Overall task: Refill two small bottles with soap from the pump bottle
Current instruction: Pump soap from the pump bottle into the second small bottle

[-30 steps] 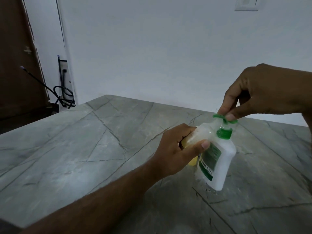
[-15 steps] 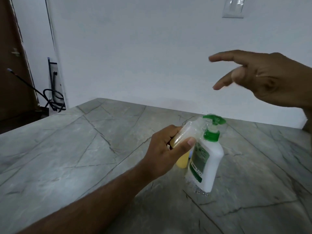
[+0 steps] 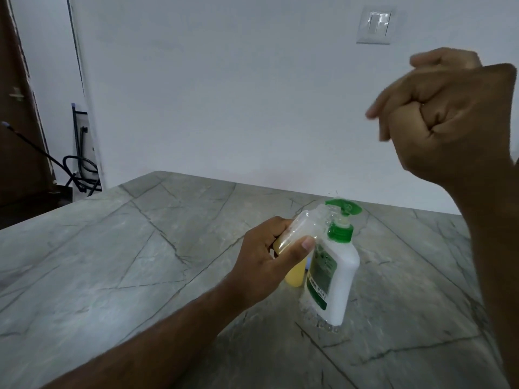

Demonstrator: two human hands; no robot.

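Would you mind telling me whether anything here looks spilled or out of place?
Yes: small clear droplets or bubbles sit on the stone counter around the base of the white pump bottle, which looks like spilled soap. Nothing else stands out.

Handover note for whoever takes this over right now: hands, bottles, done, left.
Left hand: grips the small clear bottle, tilted, its mouth up at the green pump nozzle. It holds a little yellow soap.
Right hand: raised in the air well above the pump, fingers curled, holding nothing.
Pump bottle: white, upright on the stone counter.
A yellow bottle stands behind the left hand, against the pump bottle; how full it is cannot be told.
Left: pump more into the clear bottle, then check the other one.
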